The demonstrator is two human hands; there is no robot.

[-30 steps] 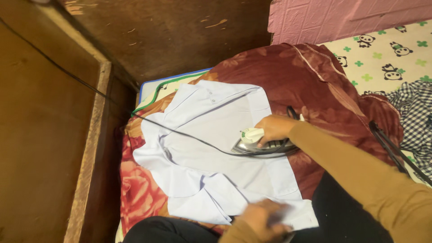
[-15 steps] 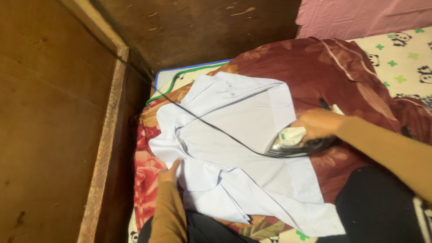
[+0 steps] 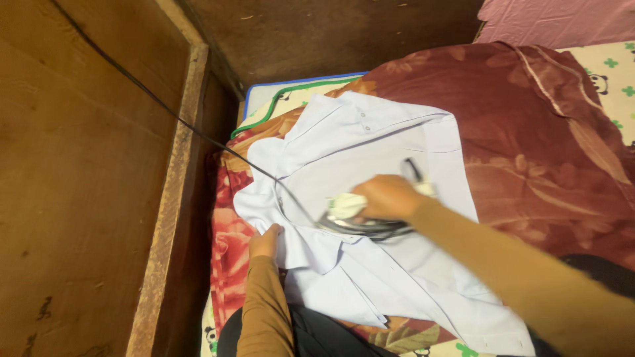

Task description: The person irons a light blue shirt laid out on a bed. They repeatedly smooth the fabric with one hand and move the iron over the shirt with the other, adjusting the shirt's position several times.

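Note:
A pale blue shirt (image 3: 370, 152) lies spread on a dark red floral blanket (image 3: 529, 132). My right hand (image 3: 387, 197) grips the handle of a metal clothes iron (image 3: 360, 221), which rests flat on the middle of the shirt. A white cloth is wrapped round the iron's handle under my fingers. My left hand (image 3: 264, 241) presses down on the shirt's left edge, fingers flat on the fabric. The iron's black cord (image 3: 218, 142) runs from the iron up to the left over the wooden wall.
A brown wooden wall (image 3: 86, 178) with an upright post (image 3: 175, 198) stands close on the left. A mattress edge with blue and green piping (image 3: 284, 92) shows behind the blanket. A pink cloth (image 3: 562, 20) and a panda-print sheet (image 3: 608, 66) lie at the far right.
The iron has slid left across the shirt toward its middle. My left hand, which came to the shirt's left edge half a second ago, stays there holding the fabric.

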